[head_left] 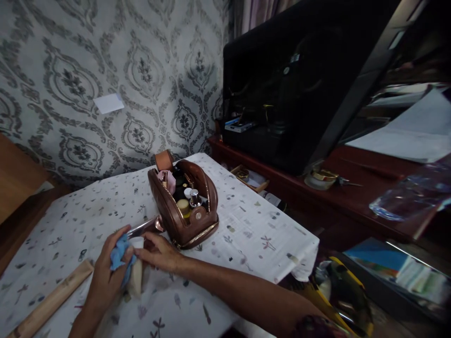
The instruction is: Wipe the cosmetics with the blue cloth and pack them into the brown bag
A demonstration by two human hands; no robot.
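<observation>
tube (pixel 136 280) is low in front of the wearer, over the tablecloth (pixel 246 253), between both hands: pale, matte, tapering toward a flattened bottom end, white round cap (pixel 136 242) up. left hand (pixel 112 265) is curled closed on a crumpled blue cloth (pixel 120 256), cloth pressed against the tube's side, thumb across the front, wrist low and forearm rising from the bottom edge. right hand (pixel 162 252) comes in from the right, forearm long and nearly flat, knuckles up, fingers bent, thumb and index at the tube just by the cap; can't tell if they're clamped on it or only touching. tablecloth is white, small plant prints, lightly creased. bag (pixel 172 218) sits just beyond the right hand: smooth brown leather-look, boxy with rounded sides, mouth gaping, gold-toned zip teeth, tan strap (pixel 164 160) looped at the back. inside: shiny silver-capped bottle (pixel 195 199), squat yellowish jar (pixel 183 207), pink faceted piece (pixel 169 182). glossy, pinkish-metallic slim pack (pixel 148 226) lies between left fingers and bag. flat tan strip (pixel 52 300), straight-edged and wood-like, lies left of the left hand.
</observation>
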